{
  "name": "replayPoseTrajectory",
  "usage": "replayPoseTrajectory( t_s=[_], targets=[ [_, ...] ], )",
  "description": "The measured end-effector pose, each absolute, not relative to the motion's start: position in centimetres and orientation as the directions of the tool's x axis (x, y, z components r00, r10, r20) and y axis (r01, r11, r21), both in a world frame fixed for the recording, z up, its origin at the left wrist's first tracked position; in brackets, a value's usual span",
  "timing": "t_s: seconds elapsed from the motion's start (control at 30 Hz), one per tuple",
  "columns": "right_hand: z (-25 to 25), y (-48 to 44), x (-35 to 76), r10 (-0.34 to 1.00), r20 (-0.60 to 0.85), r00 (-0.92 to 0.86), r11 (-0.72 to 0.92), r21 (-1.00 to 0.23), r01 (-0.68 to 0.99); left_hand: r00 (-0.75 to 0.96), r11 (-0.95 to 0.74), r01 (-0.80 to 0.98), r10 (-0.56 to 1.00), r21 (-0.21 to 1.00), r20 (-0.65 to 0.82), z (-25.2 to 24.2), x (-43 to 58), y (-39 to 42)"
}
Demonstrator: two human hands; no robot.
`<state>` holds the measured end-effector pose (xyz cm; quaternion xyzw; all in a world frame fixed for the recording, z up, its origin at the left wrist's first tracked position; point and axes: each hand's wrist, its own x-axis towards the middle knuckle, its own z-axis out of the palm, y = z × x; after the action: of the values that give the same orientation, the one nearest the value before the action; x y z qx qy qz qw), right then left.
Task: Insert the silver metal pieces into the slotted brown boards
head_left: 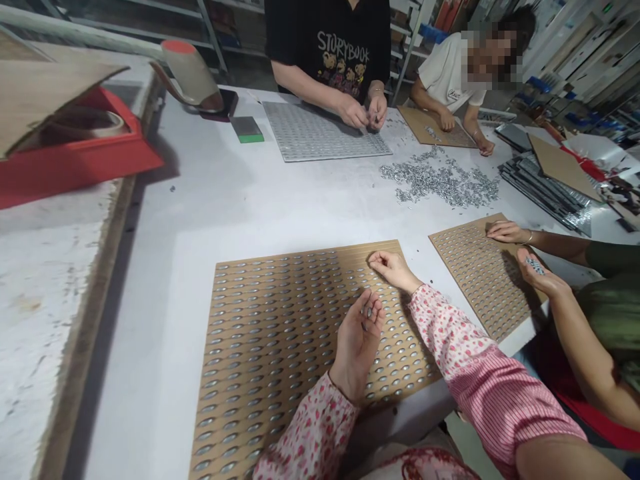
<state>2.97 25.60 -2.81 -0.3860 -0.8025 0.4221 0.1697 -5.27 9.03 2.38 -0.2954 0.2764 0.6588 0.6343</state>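
A brown board (280,320) with rows of small silver oval pieces lies on the white table in front of me. Cupped above its right half, my left hand (356,343) holds a few small silver oval pieces (370,311) in its curled fingers. My right hand (393,268) is over the board's far right corner, thumb and fingertips pinched together. Whatever may be between those fingertips is too small to make out. Near the right hand, part of the far edge shows bare brown surface.
Loose silver pieces (440,179) are heaped across the table (180,293). A co-worker at right works over another brown board (480,273), pieces in one palm. Two people sit opposite with boards. A red box (80,163) stands left; stacked panels (545,187) lie right.
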Motion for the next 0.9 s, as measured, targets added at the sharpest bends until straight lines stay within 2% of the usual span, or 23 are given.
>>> replayPoseTrajectory(
  t_s=[0.1,0.23,0.33,0.67,0.9],
  targets=[
    [-2.8,25.1,2.6,0.786,-0.024,-0.617,0.385,-0.762,0.521,-0.023,-0.050,-0.999,0.668,-0.014,-0.744,2.4,-5.3,9.1],
    [-2.7,24.7,2.7,0.812,0.064,-0.581,0.499,-0.591,0.633,-0.010,-0.041,-0.999,0.675,-0.024,-0.738,2.5,-5.3,9.1],
    [-2.8,24.8,3.0,0.815,0.031,-0.579,0.507,-0.521,0.686,-0.006,-0.031,-0.999,0.672,-0.020,-0.741,2.6,-5.3,9.0],
    [-3.3,25.4,3.0,0.816,-0.029,-0.578,0.502,-0.462,0.731,-0.012,-0.004,-1.000,0.661,0.011,-0.750,2.5,-5.1,8.9],
    [-3.6,26.5,3.1,0.749,-0.006,-0.663,0.574,-0.495,0.652,-0.014,0.020,-0.999,0.673,0.036,-0.740,2.3,-5.0,8.8]
  ],
)
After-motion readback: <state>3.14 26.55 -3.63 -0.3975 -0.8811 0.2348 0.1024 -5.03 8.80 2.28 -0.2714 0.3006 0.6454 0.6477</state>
